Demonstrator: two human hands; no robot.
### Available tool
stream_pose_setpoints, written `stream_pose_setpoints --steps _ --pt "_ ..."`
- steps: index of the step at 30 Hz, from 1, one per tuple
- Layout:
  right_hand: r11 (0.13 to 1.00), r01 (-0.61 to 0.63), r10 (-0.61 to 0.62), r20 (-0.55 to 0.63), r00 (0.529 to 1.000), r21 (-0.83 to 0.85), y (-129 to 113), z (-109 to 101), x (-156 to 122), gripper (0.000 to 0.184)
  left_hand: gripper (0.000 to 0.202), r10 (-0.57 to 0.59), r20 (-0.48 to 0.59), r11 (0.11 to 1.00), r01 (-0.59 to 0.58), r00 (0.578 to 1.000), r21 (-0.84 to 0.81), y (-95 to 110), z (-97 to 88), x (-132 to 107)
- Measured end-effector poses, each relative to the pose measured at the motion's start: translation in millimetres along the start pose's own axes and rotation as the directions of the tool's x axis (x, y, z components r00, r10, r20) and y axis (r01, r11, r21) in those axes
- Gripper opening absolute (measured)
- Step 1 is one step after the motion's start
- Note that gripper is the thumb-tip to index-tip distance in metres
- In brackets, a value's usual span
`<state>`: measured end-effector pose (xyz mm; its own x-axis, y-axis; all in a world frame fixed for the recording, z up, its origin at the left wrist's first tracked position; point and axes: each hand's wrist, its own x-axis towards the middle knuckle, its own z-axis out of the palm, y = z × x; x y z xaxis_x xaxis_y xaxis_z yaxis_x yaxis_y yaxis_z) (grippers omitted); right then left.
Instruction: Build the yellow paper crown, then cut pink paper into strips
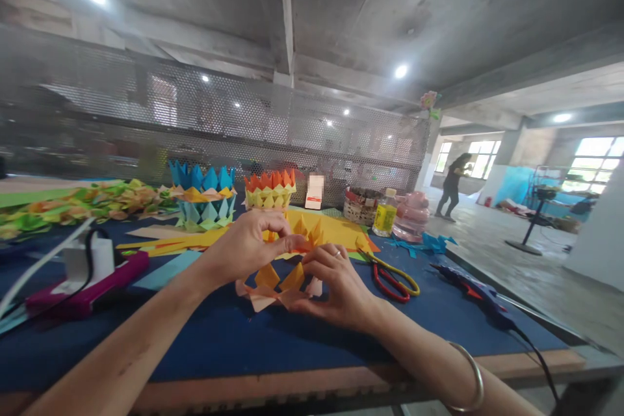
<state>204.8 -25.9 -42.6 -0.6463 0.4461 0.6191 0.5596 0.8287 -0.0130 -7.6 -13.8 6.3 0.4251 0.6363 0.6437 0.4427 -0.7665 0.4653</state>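
Here our left hand (246,244) and right hand (341,289) both grip the ring of folded orange, yellow and pink paper points (275,286), held between them low over the blue felt-covered table (219,338). The left thumb and forefinger pinch a crisp yellow point at its top, while the right fingers curl around its right edge. Just right of our right fingers lie the red-and-yellow-handled scissors (396,278), and farther right the blue plastic glue gun (470,287). Beyond our fingertips stand the blue zigzag-rimmed paper basket (202,198) and the orange-and-yellow crown-shaped paper basket (270,190). The yellow-labelled plastic bottle (385,213) carries print too small to read.
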Motion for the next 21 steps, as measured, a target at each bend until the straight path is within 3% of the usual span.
stream_pose_setpoints --steps 4,7,14,17,19,21 --pt "0.996 -0.089 0.090 0.043 0.995 -0.020 1.2 8.2 -1.0 0.029 0.032 -0.020 0.111 1.000 0.022 0.994 -0.015 -0.1 -1.4 -2.3" --pt "0.988 -0.156 0.156 0.011 0.988 -0.006 1.7 9.9 -1.0 0.041 0.029 -0.038 0.122 0.999 0.040 0.992 -0.012 -0.1 -1.0 -3.0" --pt "0.989 -0.142 0.144 0.033 0.989 -0.038 2.1 16.7 -1.3 0.024 0.028 -0.067 -0.056 0.997 0.065 0.996 -0.035 5.8 -1.7 0.2" --pt "0.992 -0.117 0.116 -0.017 0.993 -0.045 0.0 17.0 -3.1 0.019 0.027 -0.114 -0.188 0.992 0.103 0.976 -0.066 13.6 -0.1 -20.2" --pt "0.995 -0.083 0.080 -0.057 0.995 -0.057 -2.7 12.8 -4.4 0.014 0.023 -0.230 -0.294 0.964 0.178 0.928 -0.196 18.6 6.1 -47.9" --pt "0.996 -0.020 0.012 -0.083 0.996 -0.088 -6.2 5.6 -5.4 0.010 0.026 -0.414 -0.269 0.875 0.298 0.870 -0.382 21.5 18.7 -80.8"
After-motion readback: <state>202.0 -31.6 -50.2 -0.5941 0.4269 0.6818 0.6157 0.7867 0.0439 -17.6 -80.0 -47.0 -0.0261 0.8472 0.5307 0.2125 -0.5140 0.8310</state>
